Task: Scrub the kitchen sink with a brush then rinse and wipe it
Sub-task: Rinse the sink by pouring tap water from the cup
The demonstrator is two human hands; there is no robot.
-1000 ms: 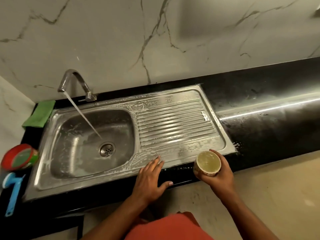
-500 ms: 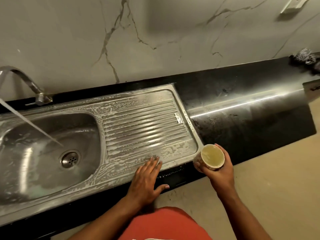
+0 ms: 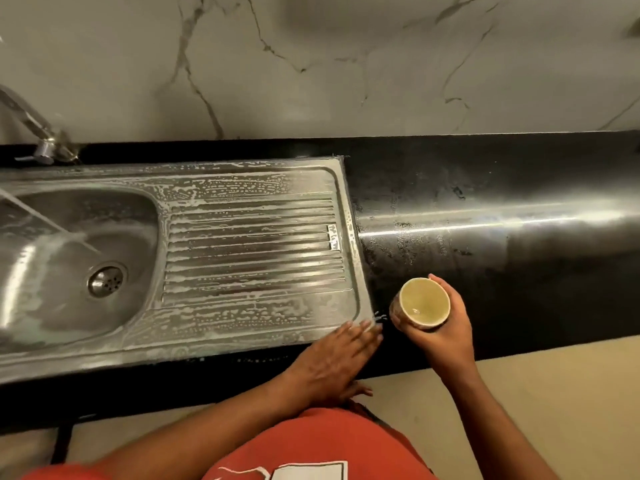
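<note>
Left grip (image 3: 341, 355): flat, fingers straight, on soapy sink (image 3: 249, 313) corner.
Right grip (image 3: 441, 341): curled round cup (image 3: 424, 301).
Basin (image 3: 138, 244): tap water (image 3: 41, 220) streaming in.

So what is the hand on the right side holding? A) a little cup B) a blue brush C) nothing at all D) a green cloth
A: the right hand has its fingers curled round a small cup with a pale yellowish inside, held just past the right end of the soapy sink.
</note>
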